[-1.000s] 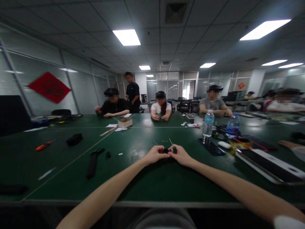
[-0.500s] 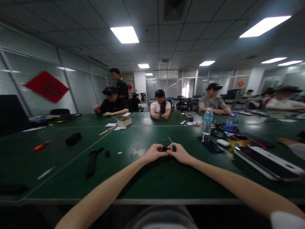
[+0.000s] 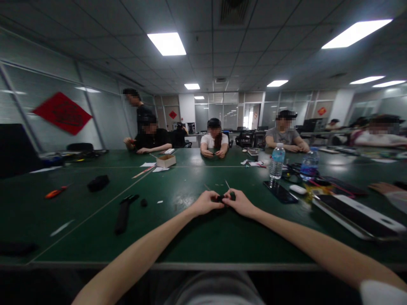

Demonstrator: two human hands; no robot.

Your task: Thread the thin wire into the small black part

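Note:
My left hand [image 3: 206, 203] rests low over the green table, its fingers closed on a small black part [image 3: 220, 198]. Close beside it, my right hand [image 3: 240, 204] is closed around a screwdriver [image 3: 232, 195] with a dark handle and a thin metal shaft that points up and away from me. The right fingertips also meet the black part, so both hands touch it. Its exact kind is too small and covered to make out. To the left lie a black T-shaped piece [image 3: 122, 216] and a small black lump [image 3: 144, 203].
An orange-handled screwdriver [image 3: 56, 192] and a black block [image 3: 98, 183] lie on the left. An open cardboard box [image 3: 165, 161] stands further back. On the right are water bottles [image 3: 277, 163], a dark phone [image 3: 280, 192] and a white-and-black device [image 3: 356, 216]. Several people sit around.
My hands keep nearly the same place and hold. In the background at left, a standing person has moved left, behind a seated person.

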